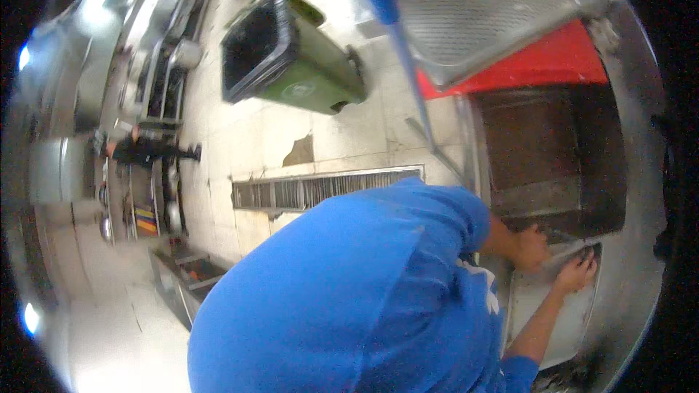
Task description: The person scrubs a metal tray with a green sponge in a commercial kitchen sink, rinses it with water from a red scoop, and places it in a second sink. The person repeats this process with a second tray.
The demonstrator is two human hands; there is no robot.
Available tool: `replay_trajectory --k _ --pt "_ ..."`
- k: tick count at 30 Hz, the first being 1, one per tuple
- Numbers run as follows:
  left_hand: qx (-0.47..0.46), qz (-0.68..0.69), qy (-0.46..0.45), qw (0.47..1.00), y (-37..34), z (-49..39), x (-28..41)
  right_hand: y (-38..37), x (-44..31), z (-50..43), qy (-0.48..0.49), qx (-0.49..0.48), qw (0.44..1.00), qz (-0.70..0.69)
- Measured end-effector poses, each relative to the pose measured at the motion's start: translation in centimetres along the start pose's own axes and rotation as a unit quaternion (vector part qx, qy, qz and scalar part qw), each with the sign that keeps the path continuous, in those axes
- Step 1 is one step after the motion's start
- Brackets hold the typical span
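My blue-sleeved arms reach over a metal sink unit at the right. My left hand (532, 251) is curled near the divider between two basins, by a grey edge; whether it holds that edge is blurred. Below it, my right hand (576, 275) has its fingers bent around a small dark object (587, 254), too blurred to name. Under my hands lies the near basin (592, 305), with a pale flat surface (546, 314) in it. Beyond is a deeper, dark brown basin (529, 147).
A red panel (538, 63) and a ribbed metal drainboard (480, 5) adjoin the basins. A blue-handled pole (404, 38) leans there. On the tiled floor are a green wheeled bin (311, 71) and a grated drain (327, 188). A person in dark clothing (144, 150) stands far left, beside shelving.
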State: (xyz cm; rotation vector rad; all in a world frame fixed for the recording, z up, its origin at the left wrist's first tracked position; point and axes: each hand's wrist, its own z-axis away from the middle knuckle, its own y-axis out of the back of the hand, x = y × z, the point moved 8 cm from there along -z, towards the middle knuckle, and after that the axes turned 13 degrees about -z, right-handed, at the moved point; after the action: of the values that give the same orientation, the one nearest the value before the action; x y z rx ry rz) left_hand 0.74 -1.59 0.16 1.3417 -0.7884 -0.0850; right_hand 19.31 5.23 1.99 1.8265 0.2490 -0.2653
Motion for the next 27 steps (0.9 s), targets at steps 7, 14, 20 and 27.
replay_trajectory --k 7,14,20,27 --pt "0.043 0.097 0.031 0.994 -1.2 0.4 -0.8 -3.8 1.1 6.9 0.007 -0.117 0.986 -0.116" --pt "-0.014 0.061 0.023 0.998 -4.0 -0.5 -0.1 -4.4 2.8 -3.6 -0.044 -0.132 0.990 -0.038" --pt "-0.067 0.283 0.059 0.955 -3.5 -0.3 -2.2 -2.9 -3.5 6.7 -0.068 -0.177 0.969 -0.159" --pt "0.003 0.210 0.183 0.960 0.7 0.6 -0.8 -3.9 -0.7 17.1 0.070 -0.188 0.979 -0.014"
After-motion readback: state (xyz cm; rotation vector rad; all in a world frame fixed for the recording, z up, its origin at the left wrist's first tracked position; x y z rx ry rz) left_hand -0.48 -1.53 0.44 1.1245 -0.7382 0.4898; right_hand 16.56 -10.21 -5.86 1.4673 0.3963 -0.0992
